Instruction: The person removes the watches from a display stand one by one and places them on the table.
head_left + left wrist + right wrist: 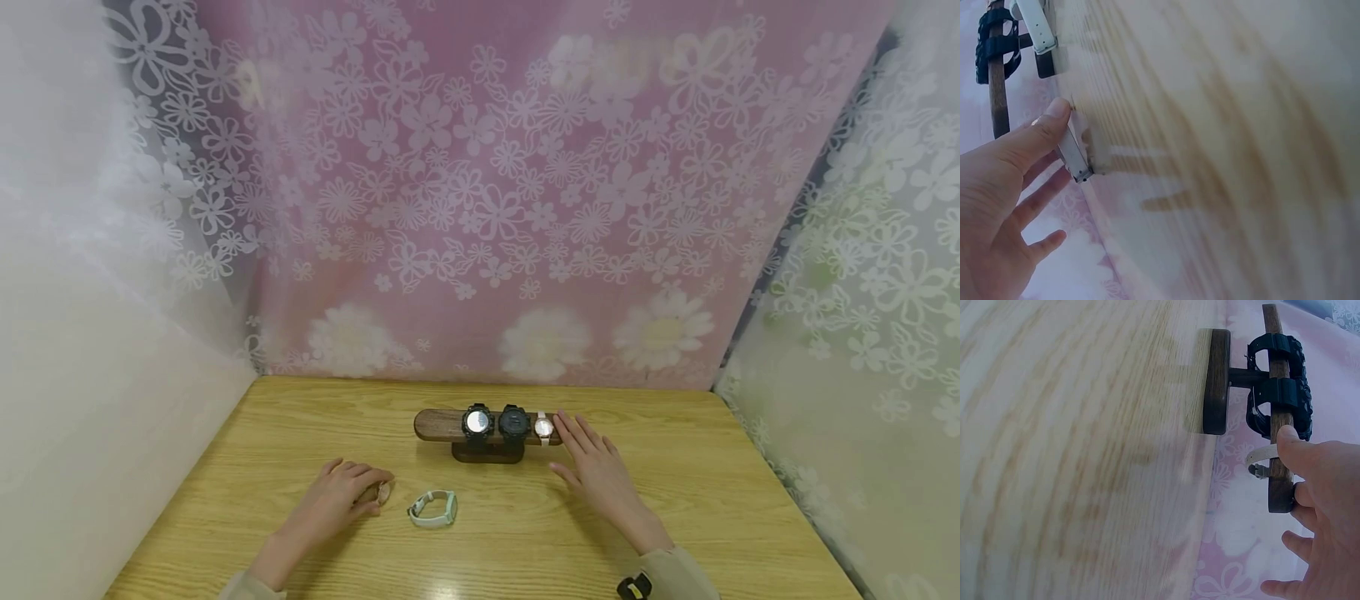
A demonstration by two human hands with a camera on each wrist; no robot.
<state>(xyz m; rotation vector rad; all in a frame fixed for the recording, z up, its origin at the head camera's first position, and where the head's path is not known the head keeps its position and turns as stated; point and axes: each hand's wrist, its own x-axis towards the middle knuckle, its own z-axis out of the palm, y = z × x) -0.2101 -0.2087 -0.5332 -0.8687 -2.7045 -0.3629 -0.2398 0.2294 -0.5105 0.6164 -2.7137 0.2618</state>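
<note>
My left hand point(337, 493) pinches a small wristwatch point(384, 492) between thumb and fingers, just over the table at the left; its pale strap point(1073, 154) hangs below the thumb in the left wrist view. Right of it lies a mint-and-white watch point(435, 510) on its side, strap looped. A dark wooden watch stand point(438, 425) carries two black watches point(477, 422) and, near its right end, a small white-strapped watch point(543, 427). My right hand point(600, 475) has its fingers extended at the bar's right end, fingertips beside the white watch. Whether they touch it is unclear.
The stand's base point(487, 452) rests on a wood-grain table point(525, 550). A pink floral curtain point(495, 208) hangs behind the table's back edge, with pale sheets point(862, 350) on both sides. A small black device point(634, 586) sits at the right cuff.
</note>
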